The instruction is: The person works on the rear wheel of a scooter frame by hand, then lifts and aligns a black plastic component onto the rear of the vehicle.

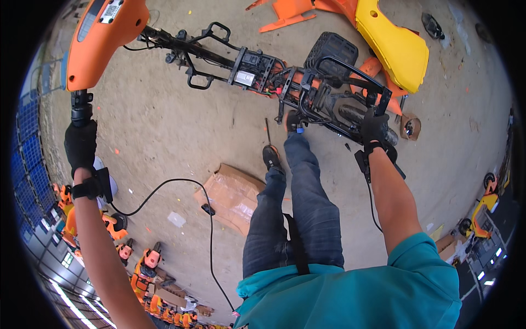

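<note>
A stripped scooter frame of black metal stretches across in front of me, its wiring and inner parts bare. At its left end is an orange front cover with a handlebar below it. My left hand, in a black glove, is closed round the black handlebar grip. On the right, my gloved right hand is wrapped round a black bar of the rear rack, above the rear wheel. One of my shoes is against the lower side of the frame.
Yellow body panel and orange panels lie beyond the frame, near a black plastic basket. Flattened cardboard lies left of my feet. A small open box sits by the rear wheel. A cable hangs from my left wrist.
</note>
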The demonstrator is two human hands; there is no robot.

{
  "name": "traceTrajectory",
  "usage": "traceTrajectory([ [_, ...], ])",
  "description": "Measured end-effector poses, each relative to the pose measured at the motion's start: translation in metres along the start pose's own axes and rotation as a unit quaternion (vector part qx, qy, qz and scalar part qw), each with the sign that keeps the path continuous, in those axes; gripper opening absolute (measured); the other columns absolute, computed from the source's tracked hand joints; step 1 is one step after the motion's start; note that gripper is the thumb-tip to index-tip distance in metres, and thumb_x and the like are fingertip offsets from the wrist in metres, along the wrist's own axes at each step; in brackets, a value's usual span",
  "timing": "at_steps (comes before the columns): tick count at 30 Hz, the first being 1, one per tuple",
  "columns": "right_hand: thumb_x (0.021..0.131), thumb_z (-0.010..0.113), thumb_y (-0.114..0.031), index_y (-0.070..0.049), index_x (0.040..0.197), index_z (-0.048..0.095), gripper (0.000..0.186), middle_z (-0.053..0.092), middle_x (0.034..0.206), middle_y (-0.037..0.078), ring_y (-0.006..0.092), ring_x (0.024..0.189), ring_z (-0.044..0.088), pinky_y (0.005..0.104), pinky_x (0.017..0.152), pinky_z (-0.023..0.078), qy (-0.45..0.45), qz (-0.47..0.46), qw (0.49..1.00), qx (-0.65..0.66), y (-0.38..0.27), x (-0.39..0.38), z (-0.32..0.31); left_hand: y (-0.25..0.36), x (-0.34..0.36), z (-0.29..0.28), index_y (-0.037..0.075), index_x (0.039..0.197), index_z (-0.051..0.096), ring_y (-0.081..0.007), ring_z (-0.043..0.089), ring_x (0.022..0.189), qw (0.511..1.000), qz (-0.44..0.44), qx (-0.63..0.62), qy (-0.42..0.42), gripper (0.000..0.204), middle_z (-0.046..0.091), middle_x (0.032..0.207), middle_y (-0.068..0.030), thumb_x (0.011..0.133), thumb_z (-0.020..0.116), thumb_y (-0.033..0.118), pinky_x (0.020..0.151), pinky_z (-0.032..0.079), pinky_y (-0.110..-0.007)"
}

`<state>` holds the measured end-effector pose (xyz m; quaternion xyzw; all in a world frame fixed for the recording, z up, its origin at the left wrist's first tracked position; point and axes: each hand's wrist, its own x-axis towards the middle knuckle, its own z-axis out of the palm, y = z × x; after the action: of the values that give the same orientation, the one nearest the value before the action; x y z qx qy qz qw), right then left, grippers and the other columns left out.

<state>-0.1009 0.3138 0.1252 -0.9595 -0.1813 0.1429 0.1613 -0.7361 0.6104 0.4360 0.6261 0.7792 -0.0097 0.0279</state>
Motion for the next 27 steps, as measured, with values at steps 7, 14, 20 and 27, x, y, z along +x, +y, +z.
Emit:
traceTrajectory([
  [7, 0.084, 0.061, -0.035, 0.005, 0.105, 0.052, 0.046, 0.064, 0.097, 0.027, 0.0435, 0.092, 0.063, 0.0495, 0.08, 0.048, 0.021, 0.004, 1.0, -0.008, 0.005, 0.003, 0.007, 0.008, -0.002, -0.001, 0.005, 0.089, 0.067, -0.0311, 0.062, 0.067, 0.998, 0.012, 0.043, 0.034, 0.028, 0.063, 0.07, -0.0154, 0.079, 0.064, 0.031, 0.06, 0.046, -0.041],
  [14, 0.084, 0.063, -0.033, 0.003, 0.103, 0.053, 0.042, 0.064, 0.093, 0.026, 0.044, 0.089, 0.063, 0.05, 0.078, 0.049, 0.026, 0.004, 1.0, -0.005, 0.002, 0.002, 0.003, 0.008, 0.003, -0.002, 0.005, 0.093, 0.067, -0.042, 0.065, 0.082, 0.998, 0.008, 0.065, 0.016, 0.028, 0.067, 0.081, -0.0228, 0.081, 0.062, 0.03, 0.069, 0.05, -0.048],
  [20, 0.084, 0.064, -0.032, 0.003, 0.104, 0.053, 0.041, 0.064, 0.093, 0.026, 0.0437, 0.09, 0.063, 0.049, 0.078, 0.049, 0.003, 0.009, 1.0, 0.015, -0.014, -0.004, -0.011, -0.01, 0.006, 0.008, 0.001, 0.091, 0.064, -0.0435, 0.064, 0.08, 0.997, 0.036, 0.062, 0.03, 0.027, 0.066, 0.079, -0.0238, 0.083, 0.061, 0.027, 0.066, 0.048, -0.048],
  [27, 0.084, 0.064, -0.029, 0.002, 0.101, 0.056, 0.036, 0.063, 0.09, 0.025, 0.0438, 0.087, 0.062, 0.0497, 0.074, 0.048, 0.025, -0.021, 0.999, 0.003, -0.024, -0.005, -0.018, -0.002, -0.004, 0.006, -0.001, 0.091, 0.064, -0.0362, 0.064, 0.072, 0.999, 0.035, 0.018, 0.037, 0.025, 0.065, 0.076, -0.0207, 0.081, 0.065, 0.021, 0.063, 0.047, -0.043],
])
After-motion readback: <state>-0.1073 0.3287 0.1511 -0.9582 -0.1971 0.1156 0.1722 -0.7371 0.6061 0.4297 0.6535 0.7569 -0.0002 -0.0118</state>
